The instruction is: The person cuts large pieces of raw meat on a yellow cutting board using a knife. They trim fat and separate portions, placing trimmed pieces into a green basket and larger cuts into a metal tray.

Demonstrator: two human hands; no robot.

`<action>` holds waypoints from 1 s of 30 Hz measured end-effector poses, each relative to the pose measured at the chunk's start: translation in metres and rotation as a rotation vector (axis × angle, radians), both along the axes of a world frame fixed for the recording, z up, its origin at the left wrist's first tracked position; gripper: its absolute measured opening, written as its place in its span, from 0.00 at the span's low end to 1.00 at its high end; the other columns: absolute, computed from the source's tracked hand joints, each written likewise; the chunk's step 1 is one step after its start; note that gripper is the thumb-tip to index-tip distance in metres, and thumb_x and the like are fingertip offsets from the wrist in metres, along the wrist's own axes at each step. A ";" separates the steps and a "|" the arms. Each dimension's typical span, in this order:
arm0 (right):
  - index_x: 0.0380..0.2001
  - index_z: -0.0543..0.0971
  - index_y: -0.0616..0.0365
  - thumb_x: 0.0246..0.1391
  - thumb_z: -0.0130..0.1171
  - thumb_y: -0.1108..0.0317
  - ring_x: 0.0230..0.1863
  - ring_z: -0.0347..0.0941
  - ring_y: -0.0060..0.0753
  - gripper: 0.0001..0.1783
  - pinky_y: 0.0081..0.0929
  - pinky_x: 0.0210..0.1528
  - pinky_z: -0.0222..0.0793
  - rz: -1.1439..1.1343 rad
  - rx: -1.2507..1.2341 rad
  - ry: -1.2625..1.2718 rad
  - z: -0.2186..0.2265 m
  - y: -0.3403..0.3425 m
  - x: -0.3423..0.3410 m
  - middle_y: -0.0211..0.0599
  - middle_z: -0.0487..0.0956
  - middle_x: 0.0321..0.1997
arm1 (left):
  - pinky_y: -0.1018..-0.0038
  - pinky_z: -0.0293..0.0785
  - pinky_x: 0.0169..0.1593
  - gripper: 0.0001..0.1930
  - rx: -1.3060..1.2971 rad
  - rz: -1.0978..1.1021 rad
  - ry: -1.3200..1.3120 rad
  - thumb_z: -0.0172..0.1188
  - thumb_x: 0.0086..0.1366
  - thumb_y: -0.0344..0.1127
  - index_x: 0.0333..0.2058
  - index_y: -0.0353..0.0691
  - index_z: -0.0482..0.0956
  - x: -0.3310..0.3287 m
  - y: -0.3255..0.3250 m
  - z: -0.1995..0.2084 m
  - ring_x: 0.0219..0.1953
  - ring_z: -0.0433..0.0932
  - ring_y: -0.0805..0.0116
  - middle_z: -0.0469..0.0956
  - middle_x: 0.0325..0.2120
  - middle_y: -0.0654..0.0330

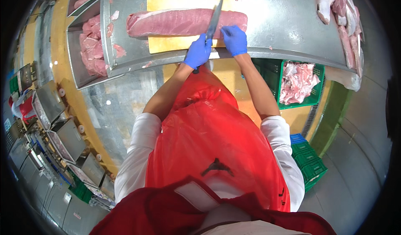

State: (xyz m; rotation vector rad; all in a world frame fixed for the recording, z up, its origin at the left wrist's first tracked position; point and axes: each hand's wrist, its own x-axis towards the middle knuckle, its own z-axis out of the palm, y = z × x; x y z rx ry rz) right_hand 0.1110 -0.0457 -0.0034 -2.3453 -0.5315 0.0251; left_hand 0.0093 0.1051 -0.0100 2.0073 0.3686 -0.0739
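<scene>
A long pink pork loin (175, 21) lies crosswise on a yellow cutting board (167, 46). My left hand (198, 53), in a blue glove, is closed round the handle of a knife (214, 19). The blade points away from me and slants over the loin, right of its middle. In a matching glove, my right hand (234, 39) has its fingers curled in against the near side of the loin, close to the right end. Its fingertips are partly hidden, so exactly what they pinch is hard to see.
Metal bins (73, 40) of cut meat stand left of the steel table (284, 30). More meat pieces (344, 17) lie at its right edge. Below, a green crate (321, 84) holds pale trimmings. Stacked green crates (309, 164) stand lower right. Another person (24, 106) is far left.
</scene>
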 end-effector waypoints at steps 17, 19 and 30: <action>0.27 0.84 0.58 0.52 0.62 0.57 0.32 0.80 0.53 0.14 0.42 0.38 0.75 -0.288 -0.156 0.208 0.000 0.004 -0.023 0.50 0.81 0.28 | 0.44 0.71 0.37 0.16 -0.038 -0.123 0.042 0.48 0.70 0.43 0.45 0.35 0.70 -0.001 -0.008 -0.024 0.35 0.77 0.33 0.78 0.29 0.35; 0.26 0.84 0.59 0.52 0.62 0.58 0.31 0.80 0.53 0.14 0.40 0.38 0.76 -0.300 -0.120 0.268 -0.002 -0.006 -0.031 0.50 0.81 0.27 | 0.44 0.71 0.38 0.14 -0.036 -0.126 0.062 0.48 0.70 0.41 0.46 0.37 0.70 0.017 -0.012 -0.009 0.35 0.77 0.32 0.78 0.31 0.35; 0.33 0.84 0.64 0.55 0.65 0.67 0.27 0.76 0.21 0.10 0.23 0.32 0.72 -0.573 0.396 0.298 0.001 -0.060 0.001 0.34 0.83 0.27 | 0.51 0.75 0.40 0.17 -0.159 -0.004 -0.070 0.49 0.71 0.42 0.51 0.36 0.71 0.014 -0.054 -0.034 0.34 0.79 0.37 0.79 0.32 0.40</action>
